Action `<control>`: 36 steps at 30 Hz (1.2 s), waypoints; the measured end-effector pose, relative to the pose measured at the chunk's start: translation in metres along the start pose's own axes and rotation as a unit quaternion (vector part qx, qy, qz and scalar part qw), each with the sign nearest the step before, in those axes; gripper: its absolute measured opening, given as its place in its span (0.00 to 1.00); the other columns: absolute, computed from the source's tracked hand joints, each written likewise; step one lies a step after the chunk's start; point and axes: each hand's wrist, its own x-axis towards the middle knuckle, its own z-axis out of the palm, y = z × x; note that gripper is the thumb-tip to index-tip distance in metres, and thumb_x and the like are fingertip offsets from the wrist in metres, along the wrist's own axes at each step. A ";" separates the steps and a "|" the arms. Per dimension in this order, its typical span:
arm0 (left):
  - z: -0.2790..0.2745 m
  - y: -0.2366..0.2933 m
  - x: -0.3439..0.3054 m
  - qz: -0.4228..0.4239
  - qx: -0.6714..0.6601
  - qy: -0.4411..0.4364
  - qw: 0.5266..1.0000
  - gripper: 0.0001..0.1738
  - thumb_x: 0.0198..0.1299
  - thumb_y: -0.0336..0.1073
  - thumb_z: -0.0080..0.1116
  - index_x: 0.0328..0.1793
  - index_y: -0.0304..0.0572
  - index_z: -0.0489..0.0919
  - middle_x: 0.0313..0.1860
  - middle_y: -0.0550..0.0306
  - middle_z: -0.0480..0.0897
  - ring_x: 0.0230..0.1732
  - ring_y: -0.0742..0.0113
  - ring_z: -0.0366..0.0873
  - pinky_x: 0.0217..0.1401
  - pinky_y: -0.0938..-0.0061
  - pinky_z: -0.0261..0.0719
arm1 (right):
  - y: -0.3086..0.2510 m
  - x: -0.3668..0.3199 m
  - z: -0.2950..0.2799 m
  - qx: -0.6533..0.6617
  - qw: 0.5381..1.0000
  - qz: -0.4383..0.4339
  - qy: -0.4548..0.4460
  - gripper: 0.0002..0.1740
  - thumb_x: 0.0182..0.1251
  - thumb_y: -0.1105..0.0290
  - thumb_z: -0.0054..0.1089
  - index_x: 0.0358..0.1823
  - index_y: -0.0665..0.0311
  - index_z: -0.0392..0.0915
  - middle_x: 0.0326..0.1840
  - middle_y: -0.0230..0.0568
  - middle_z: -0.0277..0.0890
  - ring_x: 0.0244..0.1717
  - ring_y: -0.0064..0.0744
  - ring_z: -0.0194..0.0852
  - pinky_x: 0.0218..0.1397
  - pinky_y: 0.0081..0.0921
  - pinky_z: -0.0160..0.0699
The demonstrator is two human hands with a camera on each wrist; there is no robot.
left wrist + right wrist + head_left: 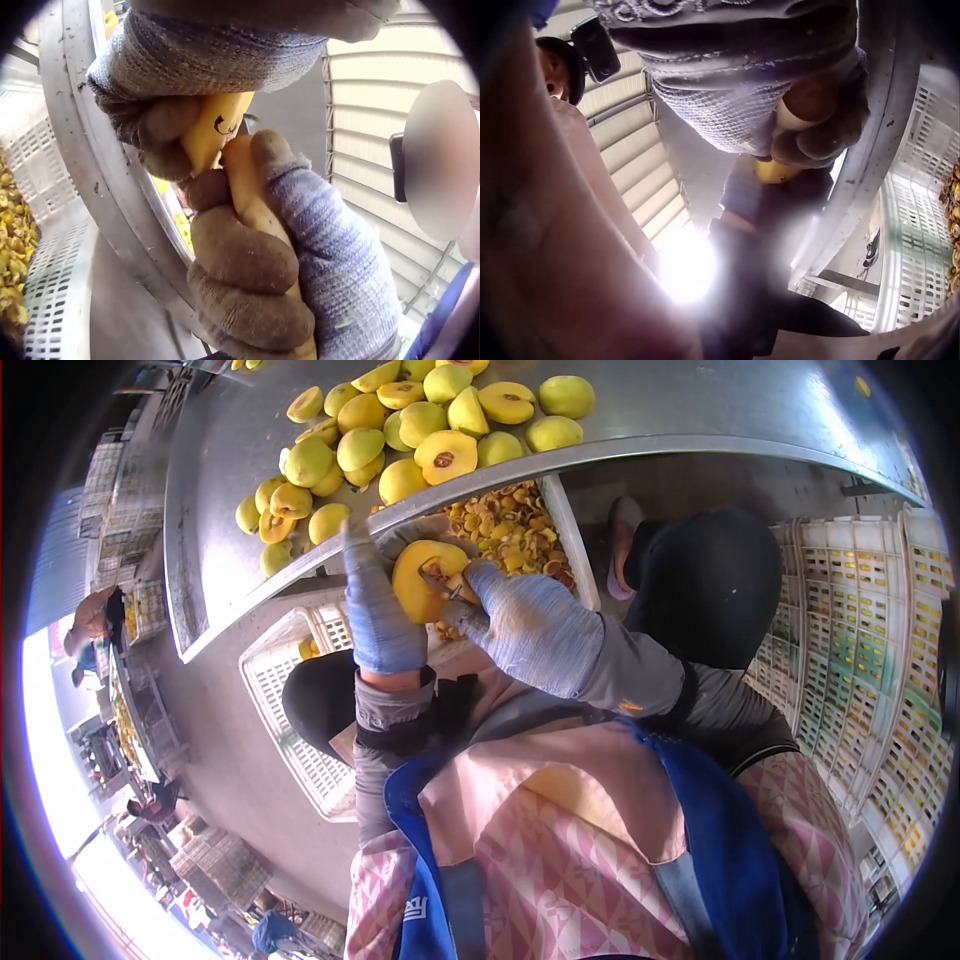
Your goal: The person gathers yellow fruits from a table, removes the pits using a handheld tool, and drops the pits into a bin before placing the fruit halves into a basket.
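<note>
In the head view my gloved left hand grips a cut yellow peach, its flesh and core hollow turned toward my right hand. My right hand, gloved too, holds a small curved metal knife, whose blade is at the peach's core. The left wrist view shows the left fingers curled round the peach; just above, the right hand's fingers close on a yellow piece with a dark crescent mark. A tan rounded handle end shows within the right fist in the right wrist view.
Many yellow-green peaches, whole and cut, lie on a metal table with a raised rim. Cut pieces fill a container below its edge. White plastic crates stand left and stacked right, near my legs.
</note>
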 end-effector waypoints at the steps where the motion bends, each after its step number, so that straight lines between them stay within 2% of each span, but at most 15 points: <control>1: 0.006 0.003 -0.003 0.010 -0.033 0.010 0.999 0.42 0.74 0.67 0.34 0.55 0.28 0.78 0.44 0.46 0.85 0.47 0.59 0.82 0.52 0.73 0.81 | 0.003 0.001 0.002 -0.001 1.000 0.000 0.002 0.17 0.72 0.59 0.58 0.46 0.67 0.72 0.24 0.51 0.79 0.27 0.53 0.82 0.29 0.43 0.80; 4: 0.016 -0.003 -0.011 0.035 -0.084 0.035 0.995 0.42 0.74 0.67 0.36 0.60 0.28 0.76 0.46 0.46 0.85 0.51 0.57 0.81 0.55 0.69 0.80 | 0.009 0.002 0.006 0.027 0.999 -0.015 0.019 0.17 0.73 0.59 0.58 0.46 0.68 0.72 0.24 0.52 0.78 0.27 0.54 0.82 0.31 0.44 0.80; 6: 0.008 -0.021 -0.009 0.147 0.086 0.058 0.984 0.38 0.74 0.64 0.41 0.61 0.31 0.76 0.48 0.46 0.84 0.50 0.59 0.81 0.55 0.69 0.79 | 0.007 0.000 0.005 0.050 0.999 -0.008 0.019 0.17 0.74 0.58 0.57 0.45 0.68 0.73 0.24 0.54 0.78 0.28 0.55 0.82 0.32 0.44 0.80; 13: 0.006 -0.021 -0.008 0.187 0.105 0.064 0.975 0.21 0.74 0.46 0.52 0.52 0.31 0.82 0.41 0.51 0.86 0.43 0.67 0.82 0.52 0.73 0.78 | 0.012 0.005 0.001 0.097 0.993 0.011 -0.060 0.17 0.73 0.65 0.59 0.52 0.71 0.76 0.35 0.57 0.81 0.37 0.56 0.83 0.38 0.40 0.82; 16: 0.013 -0.021 -0.012 0.210 0.099 0.087 0.969 0.17 0.73 0.41 0.52 0.52 0.31 0.81 0.41 0.52 0.86 0.43 0.69 0.81 0.50 0.75 0.78 | 0.011 0.007 -0.002 0.301 0.945 0.061 -0.112 0.15 0.75 0.64 0.57 0.52 0.71 0.76 0.38 0.57 0.82 0.39 0.54 0.84 0.42 0.38 0.81; 22: 0.012 -0.025 -0.013 0.258 0.181 0.139 0.939 0.16 0.73 0.39 0.53 0.53 0.32 0.81 0.40 0.53 0.86 0.41 0.70 0.80 0.47 0.76 0.78 | 0.008 0.001 0.006 0.108 0.992 0.041 -0.040 0.15 0.78 0.64 0.54 0.51 0.72 0.77 0.39 0.47 0.83 0.41 0.39 0.84 0.46 0.32 0.80; 25: 0.017 -0.025 -0.012 0.244 0.150 0.135 0.949 0.20 0.75 0.45 0.50 0.52 0.33 0.80 0.40 0.52 0.86 0.41 0.68 0.81 0.49 0.76 0.78 | 0.011 0.007 0.007 0.349 0.936 0.029 -0.029 0.17 0.77 0.58 0.55 0.47 0.68 0.78 0.29 0.36 0.79 0.26 0.29 0.78 0.30 0.27 0.78; 27: 0.016 -0.025 -0.010 0.214 0.077 0.106 0.968 0.24 0.75 0.49 0.48 0.52 0.33 0.80 0.40 0.50 0.85 0.42 0.67 0.81 0.50 0.75 0.79 | 0.005 0.008 -0.025 0.561 0.713 0.335 -0.254 0.21 0.75 0.50 0.57 0.44 0.64 0.78 0.22 0.28 0.71 0.15 0.19 0.64 0.16 0.20 0.63; 28: 0.015 -0.025 -0.011 0.181 0.005 0.079 0.980 0.27 0.76 0.54 0.46 0.51 0.33 0.80 0.40 0.49 0.85 0.42 0.65 0.81 0.50 0.74 0.79 | 0.014 0.009 -0.026 0.560 0.714 0.334 -0.255 0.21 0.75 0.50 0.57 0.44 0.64 0.78 0.22 0.28 0.71 0.15 0.19 0.64 0.16 0.20 0.63; 30: 0.010 -0.026 -0.011 0.143 -0.065 0.071 0.985 0.31 0.76 0.57 0.43 0.51 0.33 0.80 0.41 0.48 0.85 0.43 0.64 0.81 0.51 0.73 0.80 | 0.034 0.013 -0.022 0.746 0.458 0.298 -0.380 0.23 0.73 0.44 0.56 0.44 0.59 0.79 0.23 0.33 0.74 0.22 0.28 0.78 0.23 0.32 0.78; 31: 0.008 -0.025 -0.010 0.102 -0.134 0.060 0.984 0.34 0.75 0.61 0.41 0.52 0.32 0.80 0.41 0.47 0.85 0.45 0.62 0.81 0.52 0.71 0.80 | 0.036 0.013 -0.022 0.783 0.367 0.287 -0.411 0.23 0.75 0.46 0.55 0.44 0.61 0.80 0.25 0.35 0.74 0.24 0.24 0.77 0.28 0.25 0.78; 32: 0.003 -0.023 -0.011 0.107 -0.134 0.058 0.983 0.34 0.75 0.61 0.41 0.52 0.32 0.80 0.41 0.47 0.85 0.45 0.62 0.81 0.52 0.71 0.80 | 0.032 0.009 -0.021 0.781 0.370 0.285 -0.414 0.23 0.75 0.46 0.55 0.44 0.61 0.80 0.25 0.35 0.74 0.24 0.24 0.77 0.28 0.25 0.78; 33: -0.005 -0.019 -0.014 0.127 -0.056 0.083 0.987 0.36 0.75 0.62 0.40 0.52 0.32 0.80 0.42 0.47 0.85 0.45 0.62 0.81 0.52 0.71 0.80 | 0.014 0.003 -0.023 0.680 0.634 0.257 -0.265 0.22 0.76 0.48 0.54 0.45 0.62 0.80 0.27 0.36 0.76 0.28 0.26 0.79 0.32 0.24 0.79; 34: -0.015 -0.014 -0.019 0.145 0.023 0.110 0.983 0.37 0.74 0.64 0.39 0.52 0.32 0.80 0.42 0.46 0.84 0.45 0.61 0.81 0.52 0.70 0.80 | 0.004 0.001 -0.024 0.510 0.832 0.202 -0.088 0.22 0.77 0.50 0.53 0.46 0.64 0.80 0.28 0.36 0.77 0.31 0.28 0.82 0.36 0.22 0.79; 36: -0.049 0.001 -0.037 0.227 0.137 0.153 0.952 0.36 0.77 0.59 0.32 0.53 0.32 0.81 0.42 0.49 0.85 0.45 0.63 0.81 0.52 0.72 0.80 | 0.019 0.001 -0.018 0.456 0.852 0.213 -0.142 0.21 0.77 0.53 0.54 0.50 0.66 0.80 0.34 0.48 0.82 0.41 0.42 0.85 0.43 0.28 0.80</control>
